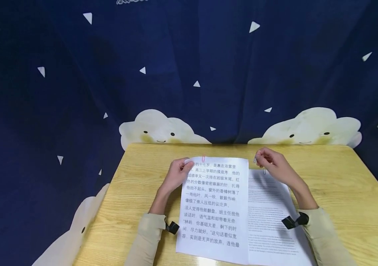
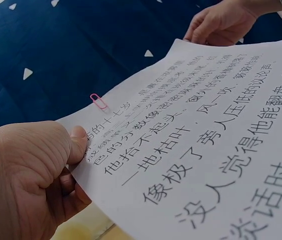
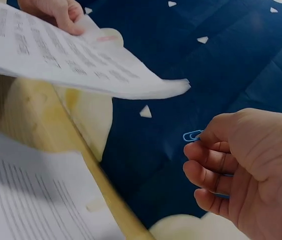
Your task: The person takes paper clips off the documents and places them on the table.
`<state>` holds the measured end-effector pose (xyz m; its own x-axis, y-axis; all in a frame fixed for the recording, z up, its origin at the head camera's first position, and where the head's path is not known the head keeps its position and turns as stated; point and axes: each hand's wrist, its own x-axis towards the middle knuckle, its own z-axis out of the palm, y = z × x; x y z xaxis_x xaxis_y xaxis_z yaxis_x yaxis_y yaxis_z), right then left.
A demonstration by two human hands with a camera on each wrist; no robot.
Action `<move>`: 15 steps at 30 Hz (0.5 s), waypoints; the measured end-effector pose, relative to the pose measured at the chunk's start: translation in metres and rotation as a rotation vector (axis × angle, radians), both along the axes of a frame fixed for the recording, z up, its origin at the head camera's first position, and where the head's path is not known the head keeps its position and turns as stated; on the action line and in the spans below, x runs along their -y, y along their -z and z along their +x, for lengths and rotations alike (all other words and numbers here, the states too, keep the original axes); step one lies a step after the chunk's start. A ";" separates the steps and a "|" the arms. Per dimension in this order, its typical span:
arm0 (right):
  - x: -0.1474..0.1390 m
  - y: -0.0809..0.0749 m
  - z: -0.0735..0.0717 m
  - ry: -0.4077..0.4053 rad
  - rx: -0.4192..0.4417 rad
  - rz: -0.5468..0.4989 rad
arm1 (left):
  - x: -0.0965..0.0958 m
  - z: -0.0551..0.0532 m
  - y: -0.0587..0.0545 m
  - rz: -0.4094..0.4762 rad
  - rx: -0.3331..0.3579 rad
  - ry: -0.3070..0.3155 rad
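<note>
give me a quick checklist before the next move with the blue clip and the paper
1. Left hand gripping the upper paper: ok, thumb on top.
2. Right hand pinching the blue clip: ok.
3. Pink clip on the upper paper's top edge: ok.
4. Blue clip on the upper paper: not ok, apart from it in the right wrist view.
5. Upper paper's free corner flat: not ok, it curls.
6. Number of pages in the upper paper: cannot tell.

Glare whitens the table at the head view's bottom; the curtain dims leftward; right-wrist view blurs the paper.
</note>
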<state>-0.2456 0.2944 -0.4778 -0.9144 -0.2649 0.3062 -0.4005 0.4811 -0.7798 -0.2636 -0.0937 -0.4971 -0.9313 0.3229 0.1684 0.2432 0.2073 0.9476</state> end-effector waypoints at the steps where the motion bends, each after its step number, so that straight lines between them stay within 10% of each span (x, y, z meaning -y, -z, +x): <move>1: -0.005 0.001 0.000 0.006 0.006 -0.009 | 0.000 0.000 0.000 -0.002 0.000 0.001; 15: -0.064 0.022 -0.010 0.179 0.118 0.023 | 0.000 -0.001 0.003 -0.015 0.011 -0.012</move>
<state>-0.2556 0.3581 -0.5000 -0.9765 -0.1004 0.1905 -0.2139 0.5544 -0.8043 -0.2651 -0.0937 -0.5000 -0.9368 0.3145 0.1532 0.2303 0.2247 0.9468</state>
